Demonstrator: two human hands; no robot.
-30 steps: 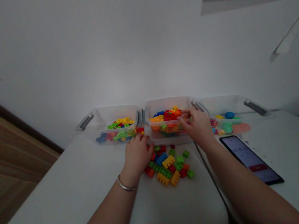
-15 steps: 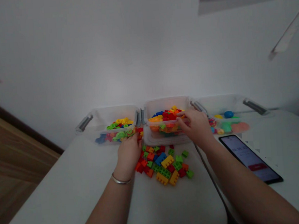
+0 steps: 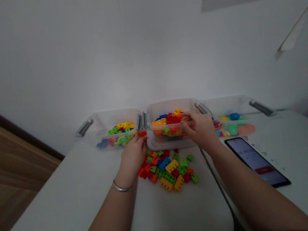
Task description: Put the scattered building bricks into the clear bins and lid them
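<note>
Back from the near edge of the desk (image 3: 182,214), loose bricks (image 3: 167,177) in red, orange, yellow, green and blue lie piled, with a phone (image 3: 257,162) slanting off to their right. The left hand (image 3: 132,155), wearing a silver bracelet (image 3: 123,188), is beyond the pile's left side, its fingers near a red piece (image 3: 144,133); I cannot tell whether it grips anything. Farther on, the right hand (image 3: 201,128) bends over the middle box (image 3: 171,104), fingertips at the heaped bricks (image 3: 170,119) inside; whether it pinches one is unclear. Toward the desk's far edge, the left box (image 3: 114,116) and right box (image 3: 227,105) flank it, both holding colourful pieces.
</note>
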